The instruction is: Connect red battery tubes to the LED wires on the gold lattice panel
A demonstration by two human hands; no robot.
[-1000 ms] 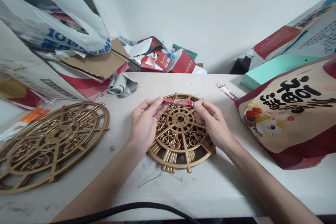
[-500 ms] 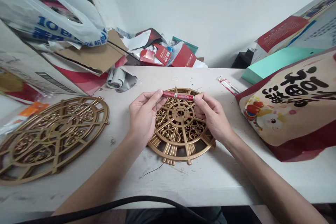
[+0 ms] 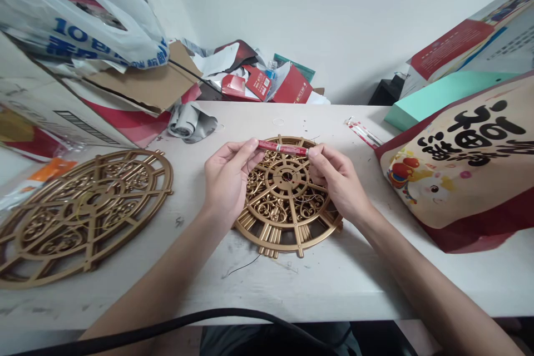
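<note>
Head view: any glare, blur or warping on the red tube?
Head view: soft even light, no glare; red tube sharp between left hand and right hand; wide-angle bending at the edges stretches the printed bag.

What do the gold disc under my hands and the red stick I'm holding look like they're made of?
The gold disc looks like moulded plastic with a gold metallic coat: fine openwork scrolls, even sheen, though painted metal is possible. The red stick, held between left hand and right hand, looks glossy, with a silvery band; likely plastic or foil-wrapped.
</note>
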